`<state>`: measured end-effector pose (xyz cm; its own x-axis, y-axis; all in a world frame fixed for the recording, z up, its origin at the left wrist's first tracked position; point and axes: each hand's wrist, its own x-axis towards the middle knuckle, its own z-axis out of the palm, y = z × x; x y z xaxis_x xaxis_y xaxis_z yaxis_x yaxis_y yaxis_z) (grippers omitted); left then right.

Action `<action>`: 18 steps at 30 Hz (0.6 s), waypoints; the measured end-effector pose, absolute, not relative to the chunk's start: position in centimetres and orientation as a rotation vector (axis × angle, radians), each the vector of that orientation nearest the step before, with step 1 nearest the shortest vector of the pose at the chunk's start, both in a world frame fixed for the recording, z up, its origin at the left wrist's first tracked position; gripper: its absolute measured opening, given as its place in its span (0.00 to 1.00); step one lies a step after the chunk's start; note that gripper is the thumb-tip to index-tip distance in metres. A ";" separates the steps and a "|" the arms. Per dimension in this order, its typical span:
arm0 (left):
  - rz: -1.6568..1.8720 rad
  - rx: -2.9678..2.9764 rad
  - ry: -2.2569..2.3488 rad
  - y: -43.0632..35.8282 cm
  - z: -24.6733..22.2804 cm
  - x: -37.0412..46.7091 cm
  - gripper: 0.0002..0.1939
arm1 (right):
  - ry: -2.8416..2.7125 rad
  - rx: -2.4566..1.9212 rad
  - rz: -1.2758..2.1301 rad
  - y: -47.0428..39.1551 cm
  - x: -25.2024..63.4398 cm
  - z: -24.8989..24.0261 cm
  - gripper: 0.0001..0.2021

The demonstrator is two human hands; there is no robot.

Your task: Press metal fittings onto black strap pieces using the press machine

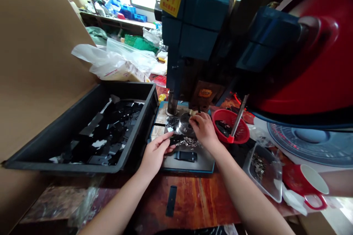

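Observation:
My left hand pinches a flat black piece between thumb and fingers, over the base plate of a blue press. My right hand is at the round metal die under the press head, its fingertips closed together. What they hold, if anything, is too small to make out. Between the hands lies a heap of small shiny metal parts. Nearer to me, a folded black piece rests on the base plate. Another flat black strip lies on the wooden table.
At left stands a deep black tray of dark flat pieces. A red basket with black pieces stands right of the die. Farther right are a clear plastic box of small metal parts and a red mug. The press's red wheel overhangs them.

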<state>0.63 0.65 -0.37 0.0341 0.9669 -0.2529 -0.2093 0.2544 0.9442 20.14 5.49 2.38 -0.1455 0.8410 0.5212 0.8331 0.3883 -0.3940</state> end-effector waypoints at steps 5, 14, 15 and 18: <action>1.119 0.747 1.106 0.6 -0.3 0.5 0.17 | -2.014 -1.396 -0.100 5.0 20.5 1.2 0.11; 1.109 0.660 1.057 0.9 -0.3 0.3 0.16 | -1.926 -1.352 0.003 2.0 20.3 0.8 0.14; 1.100 0.651 1.058 0.9 -0.1 0.3 0.17 | -1.917 -1.368 0.059 1.5 20.1 1.0 0.14; 1.054 0.597 1.014 0.4 0.8 0.6 0.19 | -1.948 -1.342 0.320 0.2 19.2 1.6 0.13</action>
